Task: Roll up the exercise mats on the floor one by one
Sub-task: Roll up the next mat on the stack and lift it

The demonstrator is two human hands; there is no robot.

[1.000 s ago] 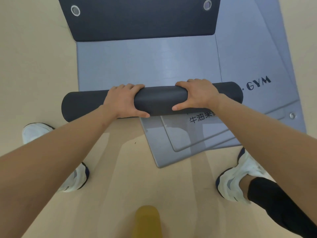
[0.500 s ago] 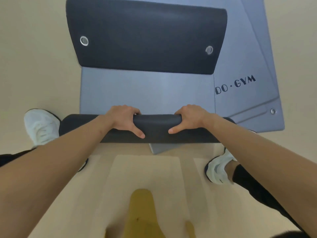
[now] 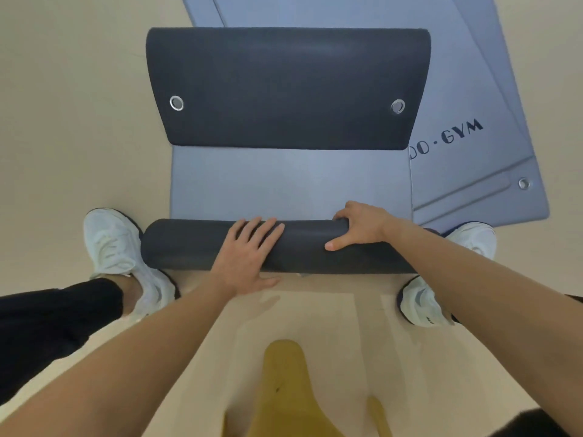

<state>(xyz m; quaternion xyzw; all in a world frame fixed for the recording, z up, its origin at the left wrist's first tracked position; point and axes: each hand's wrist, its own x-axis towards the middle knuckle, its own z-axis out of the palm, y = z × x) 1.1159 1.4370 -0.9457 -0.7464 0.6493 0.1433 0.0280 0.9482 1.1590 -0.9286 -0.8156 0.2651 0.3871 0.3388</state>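
Lying on beige floor (image 3: 63,121), the roll (image 3: 189,247) bears a spread left hand (image 3: 246,257) and gripping right hand (image 3: 359,225).

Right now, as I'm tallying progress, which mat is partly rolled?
The top mat, its dark roll under the left hand and right hand; the GYM-lettered mat beneath lies flat.

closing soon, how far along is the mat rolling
Done: near end of the top blue-grey foam mat forms a dark roll. In hand: left hand presses it, right hand grips it. Left: its flat stretch, folded-back dark end, and the printed mats underneath.
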